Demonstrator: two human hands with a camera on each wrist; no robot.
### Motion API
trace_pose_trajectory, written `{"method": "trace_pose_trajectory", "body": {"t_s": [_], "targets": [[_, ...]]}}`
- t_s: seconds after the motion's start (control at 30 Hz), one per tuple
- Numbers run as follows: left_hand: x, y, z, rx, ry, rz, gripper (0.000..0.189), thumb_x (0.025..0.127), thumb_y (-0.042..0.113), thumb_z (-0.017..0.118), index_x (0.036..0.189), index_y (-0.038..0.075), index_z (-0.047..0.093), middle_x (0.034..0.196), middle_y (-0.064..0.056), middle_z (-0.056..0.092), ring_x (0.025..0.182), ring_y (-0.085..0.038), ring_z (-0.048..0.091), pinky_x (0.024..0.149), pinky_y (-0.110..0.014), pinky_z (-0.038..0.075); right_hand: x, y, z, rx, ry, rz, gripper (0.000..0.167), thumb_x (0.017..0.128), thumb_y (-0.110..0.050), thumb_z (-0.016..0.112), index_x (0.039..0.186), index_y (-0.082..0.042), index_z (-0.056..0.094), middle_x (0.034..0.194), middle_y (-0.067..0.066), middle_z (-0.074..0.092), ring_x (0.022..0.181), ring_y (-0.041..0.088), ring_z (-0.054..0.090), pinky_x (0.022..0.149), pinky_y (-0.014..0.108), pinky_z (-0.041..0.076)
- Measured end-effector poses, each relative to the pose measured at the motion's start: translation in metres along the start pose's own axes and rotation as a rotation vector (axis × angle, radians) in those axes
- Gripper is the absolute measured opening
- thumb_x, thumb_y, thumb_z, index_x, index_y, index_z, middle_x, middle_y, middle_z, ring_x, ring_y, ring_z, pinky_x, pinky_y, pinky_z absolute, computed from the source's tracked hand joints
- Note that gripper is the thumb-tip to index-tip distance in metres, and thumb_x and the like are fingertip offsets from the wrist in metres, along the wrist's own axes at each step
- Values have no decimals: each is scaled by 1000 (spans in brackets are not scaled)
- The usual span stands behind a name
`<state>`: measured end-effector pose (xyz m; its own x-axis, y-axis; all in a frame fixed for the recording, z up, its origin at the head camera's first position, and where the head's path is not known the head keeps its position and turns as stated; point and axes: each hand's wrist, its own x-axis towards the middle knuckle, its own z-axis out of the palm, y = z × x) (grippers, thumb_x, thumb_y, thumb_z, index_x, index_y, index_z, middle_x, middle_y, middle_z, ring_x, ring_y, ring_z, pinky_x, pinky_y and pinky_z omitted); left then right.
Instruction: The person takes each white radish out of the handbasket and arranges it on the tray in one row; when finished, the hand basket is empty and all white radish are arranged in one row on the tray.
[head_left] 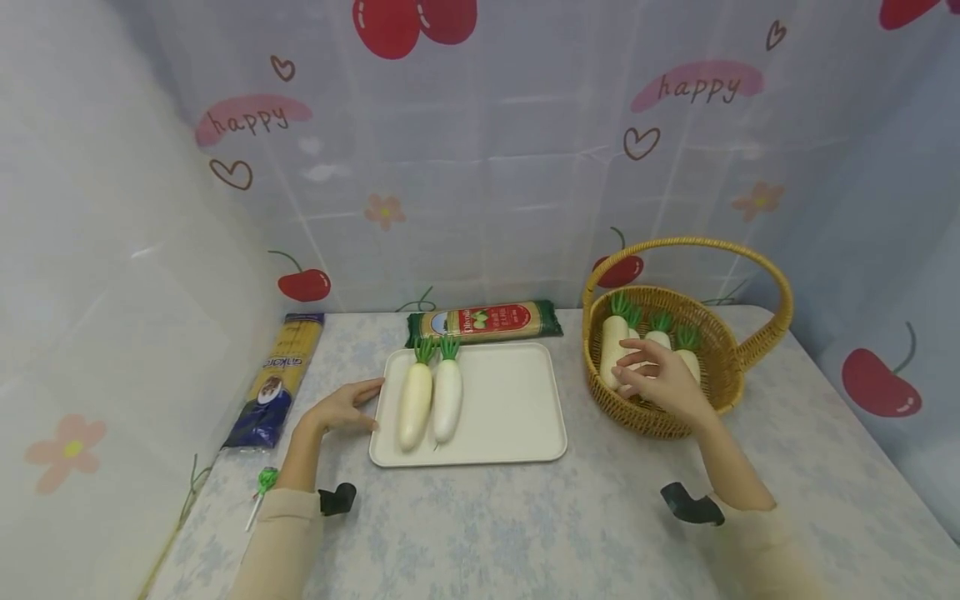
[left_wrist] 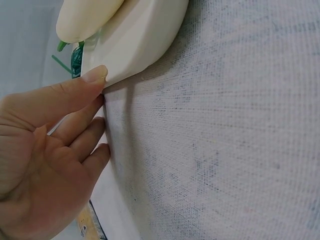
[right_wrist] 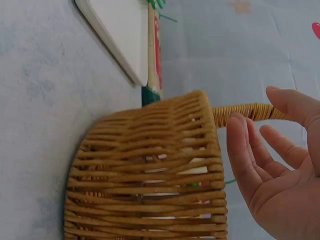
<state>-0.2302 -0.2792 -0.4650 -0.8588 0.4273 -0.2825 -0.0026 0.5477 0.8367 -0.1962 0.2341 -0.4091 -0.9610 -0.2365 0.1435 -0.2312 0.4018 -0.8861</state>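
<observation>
My left hand [head_left: 341,408] is at the left edge of a white rectangular tray [head_left: 510,400]. In the left wrist view the thumb [left_wrist: 92,75] touches the tray's rim, and the other fingers lie loosely extended beside it. Side by side on the tray's left half lie a cream-coloured white radish [head_left: 415,407] and a whiter one [head_left: 448,402], green tops pointing away. Over the front of a wicker basket [head_left: 637,418] hovers my right hand [head_left: 663,379], fingers loosely bent, holding nothing. Several white radishes [head_left: 612,346] with green tops are inside the basket, partly hidden by this hand.
Behind the tray lies a green-ended pasta packet [head_left: 487,323]. A yellow and blue packet [head_left: 276,383] lies at the left, with a green lollipop [head_left: 267,482] nearer me. The basket's tall handle [head_left: 690,242] arches above it. A printed curtain [head_left: 480,183] encloses the table.
</observation>
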Motion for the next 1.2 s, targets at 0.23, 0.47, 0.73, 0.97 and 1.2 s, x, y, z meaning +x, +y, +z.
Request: {"method": "trace_pose_trajectory", "body": {"t_s": [0.23,0.47,0.73,0.97,1.2], "targets": [[1,-1,0,-1,0,-6,90,72,-6,73,145,-10,21,148,-29,22,137,-44,19,109,-55,24,15,8,-23,-98,18,26,56,92,-20,61,137,8,40,115,30,56,88,25,64,67,39,57],[2,-4,-1,-7,-2,-8,90,72,-7,73,145,-10,21,148,-30,22,137,-44,19,108,-54,26,34,15,-32,-157,17,77,65,93,-26,60,140,8,33,124,36,48,104,48,55,74,45,55],[2,-3,-1,-8,-5,-1,89,72,-7,72,145,-10,21,148,-30,21,138,-43,19,108,-53,27,48,28,-28,-159,0,183,77,90,-36,62,145,4,25,133,34,40,112,46,49,83,49,51],[2,-3,-2,-9,-9,-4,89,72,-7,72,145,-10,21,148,-30,21,137,-43,19,108,-53,26,55,38,-23,-172,-24,200,81,89,-38,63,146,3,24,134,35,39,99,43,59,75,41,56],[1,-2,-1,2,-4,-22,89,73,-6,73,146,-9,21,148,-28,22,138,-42,20,106,-51,31,60,37,-18,-170,-40,206,82,90,-37,61,147,5,20,134,37,37,106,46,55,77,43,56]]}}
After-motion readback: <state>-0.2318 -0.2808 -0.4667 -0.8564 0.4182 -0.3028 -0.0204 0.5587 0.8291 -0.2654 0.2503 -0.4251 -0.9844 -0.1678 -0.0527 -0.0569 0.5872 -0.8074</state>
